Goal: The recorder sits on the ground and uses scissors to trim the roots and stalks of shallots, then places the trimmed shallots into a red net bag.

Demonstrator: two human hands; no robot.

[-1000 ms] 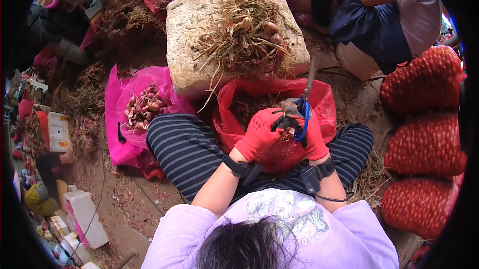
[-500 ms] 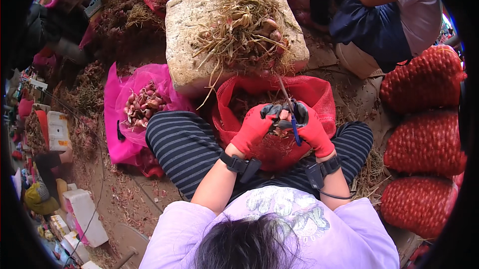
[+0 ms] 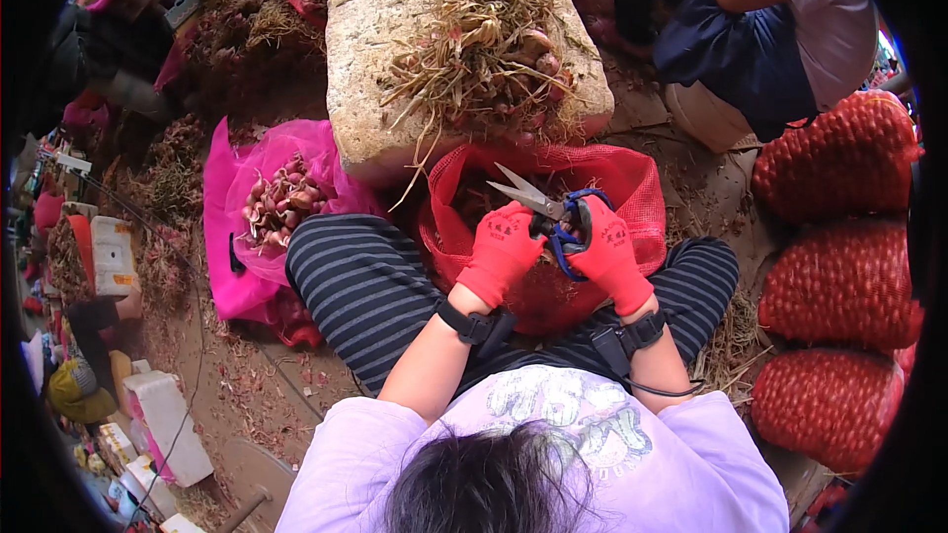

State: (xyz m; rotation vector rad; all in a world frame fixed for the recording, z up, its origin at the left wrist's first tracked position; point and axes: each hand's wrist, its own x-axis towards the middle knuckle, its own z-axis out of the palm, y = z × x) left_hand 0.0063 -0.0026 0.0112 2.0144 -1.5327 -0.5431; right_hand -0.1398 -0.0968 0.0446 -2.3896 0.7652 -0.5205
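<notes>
Both my hands wear red gloves with dark fingertips and meet over an upright red mesh bag between my knees. In my right hand is a pair of scissors with blue handles, its blades parted and pointing to the far left. My left hand is closed beside the scissors' handles; whatever its fingers hold is hidden. Beyond the bag, a heap of dried shallot stalks with some bulbs lies on a worn whitish foam block. Trimmed shallots fill a pink mesh bag at my left knee.
Full red mesh sacks are stacked at the right. Another person sits at the far right. White foam boxes and a yellow cap are at the left. Loose skins and stalks litter the floor.
The scissors have swung from pointing far and slightly left to a stronger leftward slant, and their blades now show parted. The pinkish piece between my hands no longer shows.
</notes>
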